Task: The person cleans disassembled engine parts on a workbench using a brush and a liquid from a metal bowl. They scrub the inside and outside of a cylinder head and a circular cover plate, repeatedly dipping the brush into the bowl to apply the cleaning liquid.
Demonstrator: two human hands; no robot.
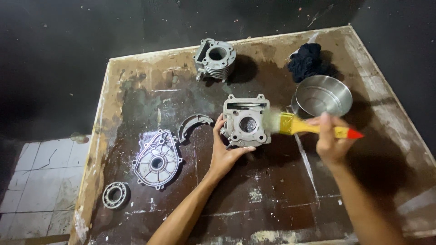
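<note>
the grey engine cylinder block (245,120) sits near the middle of the desk (272,199), bore facing up. left hand (225,152) cups it from the near-left side, fingers (220,123) curled up its left flank and thumb laid along its near edge, a loose steadying hold. right hand (330,141) has its fingers closed round the yellow handle of a paintbrush (303,126), red tip pointing right, the blurred bristles right on the block's right edge. just behind the brush, a round metal bowl (323,96), and past it a dark rag (309,61) by the far right corner. a second finned cylinder (215,59) stands at the far edge. left of the block: a curved brake shoe (194,123), a cast cover plate (157,159), and a bearing ring (114,195) near the left edge.
</note>
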